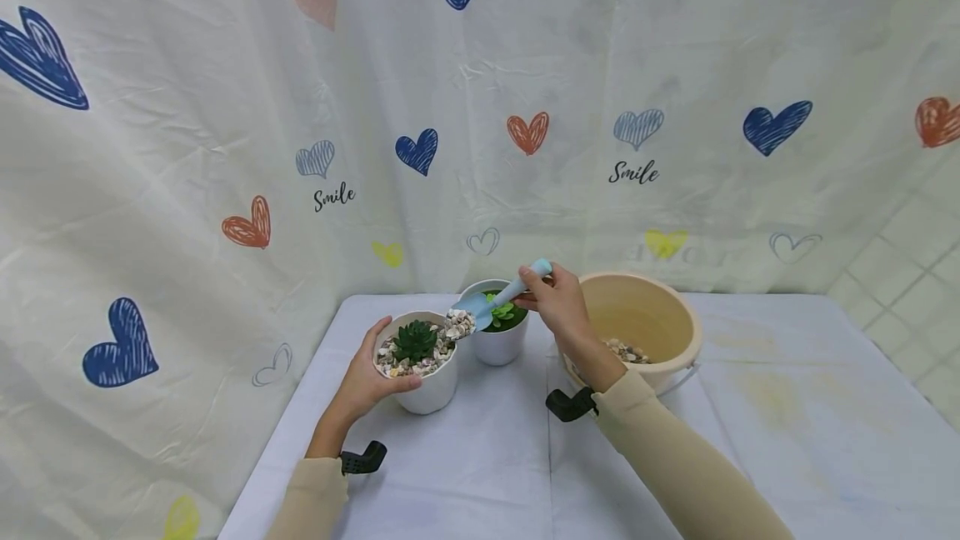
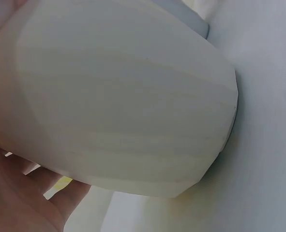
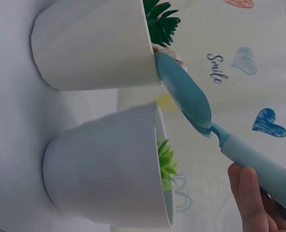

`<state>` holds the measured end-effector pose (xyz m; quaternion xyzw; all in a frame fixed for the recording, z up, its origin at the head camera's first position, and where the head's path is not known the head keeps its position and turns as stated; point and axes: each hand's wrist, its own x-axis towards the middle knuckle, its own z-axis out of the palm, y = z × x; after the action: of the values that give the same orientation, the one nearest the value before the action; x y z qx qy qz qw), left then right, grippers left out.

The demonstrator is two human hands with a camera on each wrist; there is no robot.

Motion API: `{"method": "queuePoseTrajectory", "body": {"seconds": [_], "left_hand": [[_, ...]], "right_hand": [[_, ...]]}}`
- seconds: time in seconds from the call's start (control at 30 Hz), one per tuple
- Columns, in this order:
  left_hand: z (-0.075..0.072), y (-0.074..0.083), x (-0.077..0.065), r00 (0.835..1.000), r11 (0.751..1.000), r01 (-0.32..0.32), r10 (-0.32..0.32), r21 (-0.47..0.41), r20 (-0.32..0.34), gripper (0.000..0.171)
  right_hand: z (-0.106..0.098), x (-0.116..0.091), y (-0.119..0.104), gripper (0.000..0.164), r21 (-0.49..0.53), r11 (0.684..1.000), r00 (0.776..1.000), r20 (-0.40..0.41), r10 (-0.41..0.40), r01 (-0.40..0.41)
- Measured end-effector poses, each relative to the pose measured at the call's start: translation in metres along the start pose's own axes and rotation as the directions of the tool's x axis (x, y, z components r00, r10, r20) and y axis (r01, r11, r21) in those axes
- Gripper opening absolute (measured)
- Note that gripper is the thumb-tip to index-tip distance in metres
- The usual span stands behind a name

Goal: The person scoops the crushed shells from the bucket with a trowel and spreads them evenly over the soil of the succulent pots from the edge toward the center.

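My left hand [image 1: 371, 373] grips the near side of a white flower pot [image 1: 432, 392], thumb and fingers spread around its rim. Inside that pot a dark green succulent [image 1: 416, 341] stands among pebbles. The pot's wall [image 2: 123, 101] fills most of the left wrist view. My right hand [image 1: 558, 304] holds a light blue hand trowel [image 1: 510, 292] by its handle. Its blade, loaded with pebbles [image 1: 459, 324], slants down to the pot's right rim. In the right wrist view the trowel blade [image 3: 186, 92] meets the rim beside the succulent [image 3: 160, 23].
A second white pot [image 1: 498, 347] with a light green succulent [image 1: 501, 314] stands just behind and right. Further right is a large beige bucket [image 1: 678, 332] with pebbles [image 1: 627, 352] at its bottom. A heart-printed curtain [image 1: 465, 190] hangs behind the white-covered table [image 1: 787, 440].
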<state>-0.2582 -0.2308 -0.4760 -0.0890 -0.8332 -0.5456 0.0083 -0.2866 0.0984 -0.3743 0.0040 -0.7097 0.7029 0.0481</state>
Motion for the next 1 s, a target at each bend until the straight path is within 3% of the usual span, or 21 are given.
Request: {"method": "queuePoseTrajectory", "body": {"seconds": [0.37,0.63,1.0], "left_hand": [[-0.0037,-0.0040,0.0020,1.000,1.000,-0.011,0.011,-0.002,0.024,0.111],[-0.0036,-0.0043,0.0008,0.998,0.992,-0.003,0.012,-0.128,0.064,0.112],[-0.0035,-0.0060,0.0013,0.995,0.982,0.011,0.008,-0.187,0.103,0.107]], "right_hand": [[-0.0008,-0.0005,-0.0002,0.033,0.008,1.000,1.000,0.004,-0.011,0.011],[-0.0003,-0.0002,0.0003,0.037,0.005,1.000,1.000,0.019,-0.011,0.011],[0.0006,-0.0006,-0.0013,0.035,0.016,1.000,1.000,0.019,-0.011,0.011]]}}
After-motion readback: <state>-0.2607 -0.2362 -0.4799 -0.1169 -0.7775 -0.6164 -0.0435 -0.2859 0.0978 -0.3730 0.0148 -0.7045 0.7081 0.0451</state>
